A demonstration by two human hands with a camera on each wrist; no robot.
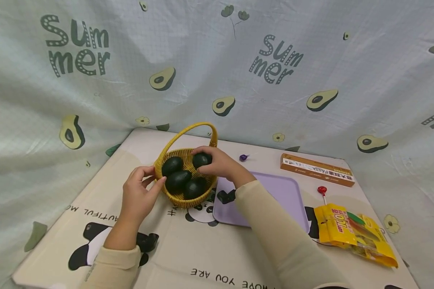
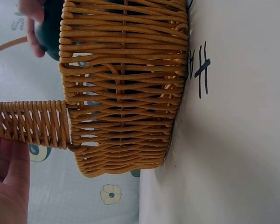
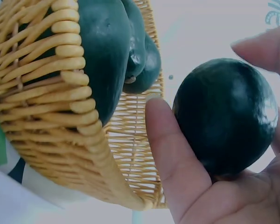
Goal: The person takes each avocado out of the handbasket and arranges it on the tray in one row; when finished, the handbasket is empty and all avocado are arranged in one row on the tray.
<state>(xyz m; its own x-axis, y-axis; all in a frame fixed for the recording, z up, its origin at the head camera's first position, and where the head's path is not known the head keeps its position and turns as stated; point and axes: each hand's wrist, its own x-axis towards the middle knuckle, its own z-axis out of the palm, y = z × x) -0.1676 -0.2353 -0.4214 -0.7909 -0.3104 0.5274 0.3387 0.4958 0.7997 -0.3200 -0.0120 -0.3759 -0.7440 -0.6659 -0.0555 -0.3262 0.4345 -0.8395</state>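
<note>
A yellow wicker basket point(image 1: 186, 204) with an arched handle stands on the table, three dark green avocados point(image 1: 176, 181) lying inside it. My right hand point(image 1: 222, 162) grips another avocado point(image 1: 201, 159) at the basket's right inner side. In the right wrist view, thumb and fingers wrap round this smooth avocado point(image 3: 226, 116), close to the woven rim. My left hand point(image 1: 139, 194) holds the basket at its left side, by the foot of the handle. The left wrist view has its fingers point(image 2: 11, 165) behind the handle point(image 2: 30, 123).
A lilac tray point(image 1: 278, 196) lies right of the basket, partly under my right sleeve. Beyond it are a purple lollipop point(image 1: 243, 157), a brown pasta box point(image 1: 316, 169), a red lollipop point(image 1: 322, 190) and a yellow candy bag point(image 1: 354, 233). A printed curtain point(image 1: 202, 80) hangs behind the table.
</note>
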